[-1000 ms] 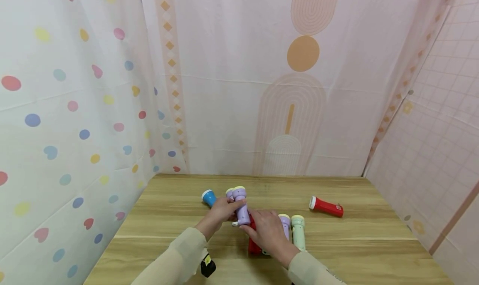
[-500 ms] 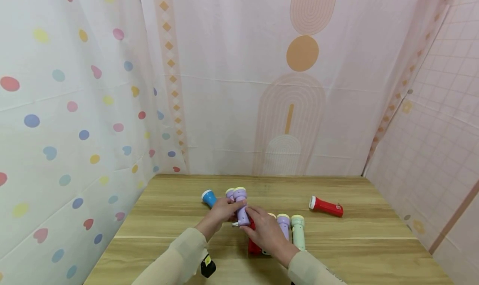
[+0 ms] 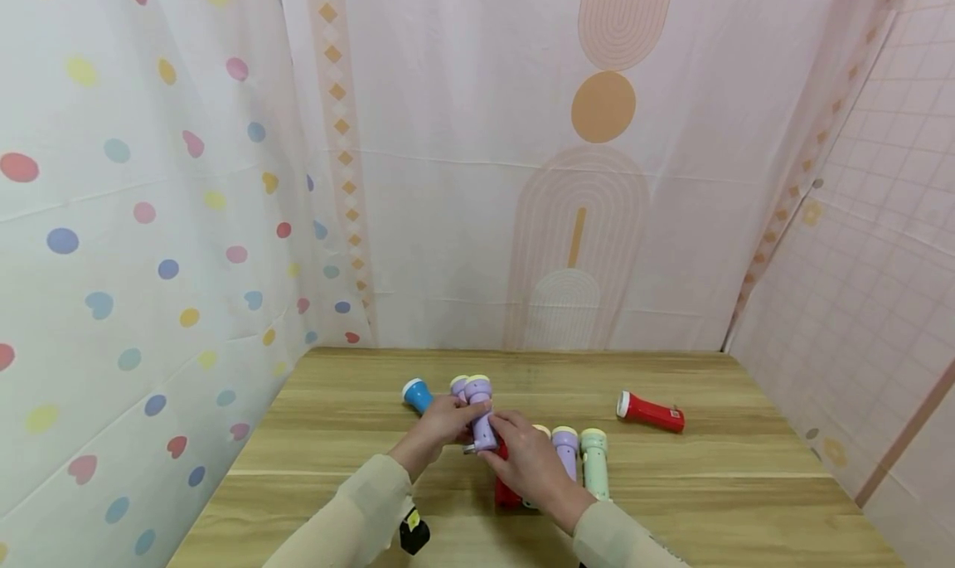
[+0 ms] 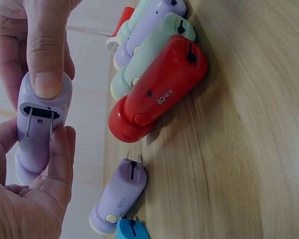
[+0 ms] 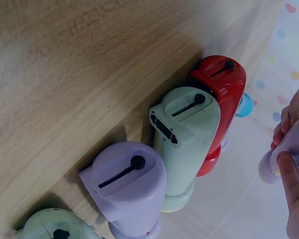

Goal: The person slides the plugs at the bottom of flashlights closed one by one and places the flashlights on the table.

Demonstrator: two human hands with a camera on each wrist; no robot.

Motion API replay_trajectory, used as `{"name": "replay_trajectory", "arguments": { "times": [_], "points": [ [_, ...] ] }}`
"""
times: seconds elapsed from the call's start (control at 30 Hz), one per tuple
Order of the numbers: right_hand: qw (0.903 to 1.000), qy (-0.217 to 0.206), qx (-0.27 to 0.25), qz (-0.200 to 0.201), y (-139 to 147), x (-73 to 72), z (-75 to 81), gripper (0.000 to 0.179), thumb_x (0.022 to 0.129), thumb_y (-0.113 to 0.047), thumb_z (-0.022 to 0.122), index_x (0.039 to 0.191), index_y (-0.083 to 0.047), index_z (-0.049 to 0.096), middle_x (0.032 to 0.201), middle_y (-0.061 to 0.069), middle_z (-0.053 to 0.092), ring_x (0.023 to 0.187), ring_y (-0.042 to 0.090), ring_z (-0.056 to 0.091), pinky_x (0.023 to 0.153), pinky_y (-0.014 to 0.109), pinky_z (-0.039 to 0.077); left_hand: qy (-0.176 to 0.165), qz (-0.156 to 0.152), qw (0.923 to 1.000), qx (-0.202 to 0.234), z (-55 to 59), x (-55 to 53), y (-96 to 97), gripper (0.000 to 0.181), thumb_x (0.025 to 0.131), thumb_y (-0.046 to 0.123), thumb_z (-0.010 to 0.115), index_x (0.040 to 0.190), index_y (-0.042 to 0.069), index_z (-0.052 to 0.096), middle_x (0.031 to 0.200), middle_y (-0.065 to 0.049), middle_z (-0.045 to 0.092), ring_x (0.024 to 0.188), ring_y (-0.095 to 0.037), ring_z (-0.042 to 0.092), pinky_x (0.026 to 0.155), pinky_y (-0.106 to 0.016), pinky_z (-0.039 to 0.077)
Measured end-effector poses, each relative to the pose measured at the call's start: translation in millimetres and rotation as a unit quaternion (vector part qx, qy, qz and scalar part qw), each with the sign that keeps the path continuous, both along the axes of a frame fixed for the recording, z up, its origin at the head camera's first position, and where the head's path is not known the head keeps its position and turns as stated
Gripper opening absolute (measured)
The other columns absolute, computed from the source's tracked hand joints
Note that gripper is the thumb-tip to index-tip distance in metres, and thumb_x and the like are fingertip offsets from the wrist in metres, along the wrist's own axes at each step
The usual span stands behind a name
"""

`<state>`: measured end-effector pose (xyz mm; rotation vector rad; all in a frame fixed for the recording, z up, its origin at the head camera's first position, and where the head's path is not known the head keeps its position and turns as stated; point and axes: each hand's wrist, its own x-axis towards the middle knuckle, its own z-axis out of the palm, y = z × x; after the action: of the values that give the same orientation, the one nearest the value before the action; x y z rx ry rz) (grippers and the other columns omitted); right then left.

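Both hands hold a purple flashlight (image 3: 479, 391) with a yellow head rim above the table. My left hand (image 3: 442, 423) grips its body. My right hand (image 3: 533, 458) has its thumb on the tail end, plain in the left wrist view. Two metal plug prongs (image 4: 52, 124) stand out from the flashlight's base there. Below it, a second purple flashlight (image 4: 120, 191) lies on the table, its prongs also out, beside a blue flashlight (image 3: 417, 395). Under my right hand lie a red flashlight (image 4: 162, 89) and a green flashlight (image 5: 189, 134), partly hidden in the head view.
To the right of these lie another purple flashlight (image 3: 566, 450) and another green flashlight (image 3: 594, 462), side by side. A red flashlight (image 3: 652, 413) with a white rim lies apart at the far right. Curtains (image 3: 448, 220) rise behind the wooden table (image 3: 716, 468).
The right hand has shifted slightly, so the green flashlight's yellow rim beside it now shows. The held purple flashlight has dipped a little. The left hand stays almost still.
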<state>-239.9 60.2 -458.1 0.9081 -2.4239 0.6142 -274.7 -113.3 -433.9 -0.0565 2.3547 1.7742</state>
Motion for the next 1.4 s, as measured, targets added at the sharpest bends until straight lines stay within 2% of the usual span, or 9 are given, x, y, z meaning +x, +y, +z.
{"name": "replay_trajectory", "arguments": {
  "times": [0.37,0.73,0.93,1.2,1.3,1.4],
  "points": [
    [0.9997,0.010,0.002,0.022,2,-0.5,-1.8,0.041,0.085,-0.017,0.078,0.120,0.001,0.065,0.117,0.012,0.063,0.096,0.022,0.068,0.079,0.032,0.056,-0.011,0.003,0.9999,0.013,-2.6,-1.2,-1.7,0.036,0.094,0.030,0.069,0.096,-0.005,0.061,0.082,-0.008,0.063,0.067,-0.015,0.059,0.063,-0.029,0.056],
    [0.9993,-0.023,0.017,0.023,3,-0.2,-1.9,0.044,0.086,-0.014,0.075,0.125,0.003,0.064,0.120,0.013,0.063,0.103,0.023,0.066,0.084,0.033,0.056,-0.002,-0.002,0.9999,0.015,-5.0,0.0,-3.4,0.036,0.095,0.027,0.069,0.098,-0.008,0.060,0.086,-0.010,0.063,0.069,-0.016,0.061,0.065,-0.033,0.058],
    [0.9991,-0.026,0.026,0.022,3,0.2,-0.7,0.046,0.086,-0.014,0.076,0.126,0.002,0.063,0.122,0.012,0.062,0.103,0.022,0.066,0.083,0.033,0.056,0.007,-0.012,0.9996,0.025,-7.0,-1.7,-4.8,0.037,0.094,0.026,0.069,0.099,-0.010,0.061,0.085,-0.011,0.064,0.069,-0.016,0.063,0.066,-0.035,0.058],
    [0.9992,-0.025,0.023,0.023,7,-0.4,-0.9,0.049,0.085,-0.019,0.080,0.128,0.000,0.063,0.124,0.012,0.062,0.104,0.024,0.066,0.085,0.035,0.055,0.014,-0.023,0.9995,0.016,-5.8,-1.3,-7.0,0.042,0.094,0.029,0.069,0.104,-0.011,0.061,0.090,-0.012,0.066,0.073,-0.018,0.064,0.070,-0.038,0.059],
    [0.9994,-0.025,0.018,0.016,12,-1.5,-2.3,0.049,0.085,-0.022,0.080,0.127,-0.002,0.064,0.124,0.010,0.063,0.104,0.023,0.066,0.085,0.036,0.055,0.016,-0.024,0.9994,0.019,-5.5,-1.0,-6.8,0.042,0.094,0.028,0.069,0.104,-0.012,0.061,0.091,-0.014,0.066,0.073,-0.018,0.065,0.070,-0.040,0.059],
    [0.9992,-0.034,0.021,-0.004,18,-2.7,-2.9,0.047,0.085,-0.025,0.079,0.126,-0.004,0.065,0.124,0.008,0.063,0.099,0.021,0.068,0.079,0.036,0.056,0.015,-0.018,0.9995,0.019,-5.9,-1.0,-7.3,0.043,0.094,0.028,0.069,0.105,-0.013,0.061,0.093,-0.015,0.066,0.075,-0.019,0.065,0.072,-0.042,0.058]
  ]
}}
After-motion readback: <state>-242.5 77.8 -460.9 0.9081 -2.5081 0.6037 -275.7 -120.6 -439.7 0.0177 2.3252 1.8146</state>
